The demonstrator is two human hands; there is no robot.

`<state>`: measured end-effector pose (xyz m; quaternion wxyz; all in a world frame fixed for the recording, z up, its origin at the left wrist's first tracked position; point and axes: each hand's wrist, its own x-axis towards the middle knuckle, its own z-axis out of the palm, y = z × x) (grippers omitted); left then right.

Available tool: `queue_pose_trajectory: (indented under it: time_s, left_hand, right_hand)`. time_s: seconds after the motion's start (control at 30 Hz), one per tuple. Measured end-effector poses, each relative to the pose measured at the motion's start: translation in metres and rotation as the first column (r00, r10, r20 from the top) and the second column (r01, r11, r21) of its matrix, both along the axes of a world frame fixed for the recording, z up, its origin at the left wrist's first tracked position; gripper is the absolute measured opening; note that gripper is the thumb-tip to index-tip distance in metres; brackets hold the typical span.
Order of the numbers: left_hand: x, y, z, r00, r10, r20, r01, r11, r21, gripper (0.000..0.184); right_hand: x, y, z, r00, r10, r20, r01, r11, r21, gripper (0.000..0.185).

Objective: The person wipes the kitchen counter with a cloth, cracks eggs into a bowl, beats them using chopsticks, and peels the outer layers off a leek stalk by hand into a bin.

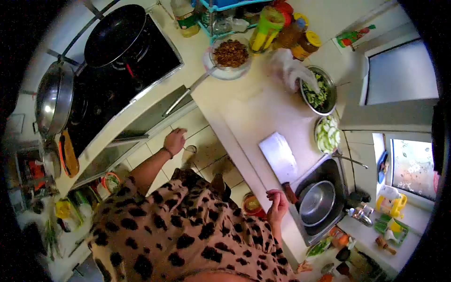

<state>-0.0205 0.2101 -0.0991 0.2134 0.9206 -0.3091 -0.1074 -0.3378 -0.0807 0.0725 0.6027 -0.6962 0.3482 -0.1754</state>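
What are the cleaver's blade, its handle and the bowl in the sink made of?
Blade: likely steel, smooth, judging by its broad pale sheen.
Handle: perhaps wood, going by its reddish-brown colour, though plastic is possible.
Bowl: probably metal, grey and softly shiny; stainless steel or aluminium, I can't tell which.

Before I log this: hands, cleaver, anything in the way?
Left hand empty, over floor. Right hand close to cleaver handle, contact unclear. Cleaver flat on counter, handle beside sink. Nothing lying on blade.
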Motion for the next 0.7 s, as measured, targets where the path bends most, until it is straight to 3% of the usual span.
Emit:
queue_pose_trajectory:
  time_s: [0.03, 0.1, 0.17, 0.2, 0.27, 0.37, 0.47, 0.57, 0.63, 0.7]
  left_hand:
    - [0.017, -0.015, -0.011, 0.995, -0.022, 0.093, 0.027, 0.998, -0.053, 0.031]
    - [0.061, -0.064, -0.037, 0.991, -0.107, 0.082, 0.113, 0.991, -0.066, 0.030]
    - [0.099, -0.101, -0.063, 0.961, -0.265, 0.075, 0.270, 0.960, -0.079, 0.029]
    - [0.111, -0.116, -0.075, 0.937, -0.341, 0.070, 0.345, 0.936, -0.064, 0.029]
    - [0.123, -0.132, -0.102, 0.904, -0.425, 0.041, 0.426, 0.905, -0.004, 0.029]
    - [0.130, -0.148, -0.134, 0.874, -0.485, -0.007, 0.484, 0.871, 0.088, 0.029]
    - [0.128, -0.150, -0.157, 0.866, -0.498, -0.048, 0.498, 0.851, 0.167, 0.029]
    - [0.127, -0.151, -0.173, 0.865, -0.497, -0.071, 0.499, 0.838, 0.219, 0.030]
    - [0.126, -0.152, -0.180, 0.866, -0.492, -0.085, 0.497, 0.833, 0.242, 0.030]
    - [0.125, -0.154, -0.185, 0.867, -0.489, -0.094, 0.496, 0.827, 0.265, 0.030]
  right_hand:
    - [0.017, 0.012, 0.003, 0.995, 0.056, -0.078, -0.055, 0.998, 0.019, 0.023]
    - [0.029, 0.028, -0.022, 0.971, 0.223, -0.085, -0.230, 0.968, -0.100, 0.020]
    - [0.072, 0.058, 0.004, 0.956, 0.262, -0.133, -0.278, 0.953, -0.121, 0.016]
    - [0.060, 0.069, -0.015, 0.942, 0.258, -0.213, -0.298, 0.938, -0.179, 0.014]
    - [0.048, 0.086, -0.038, 0.945, 0.280, -0.169, -0.305, 0.941, -0.147, 0.013]
    - [0.040, 0.116, -0.063, 0.977, 0.189, -0.099, -0.206, 0.954, -0.215, 0.015]
    - [0.015, 0.131, -0.077, 0.931, 0.049, -0.363, -0.037, 0.998, 0.042, 0.006]
    - [0.014, 0.132, -0.082, 0.857, 0.060, -0.512, -0.108, 0.992, -0.066, 0.004]
    - [0.022, 0.134, -0.083, 0.950, 0.003, -0.312, -0.054, 0.987, -0.154, 0.010]
    - [0.014, 0.131, -0.086, 0.941, -0.015, -0.339, -0.032, 0.991, -0.132, 0.007]
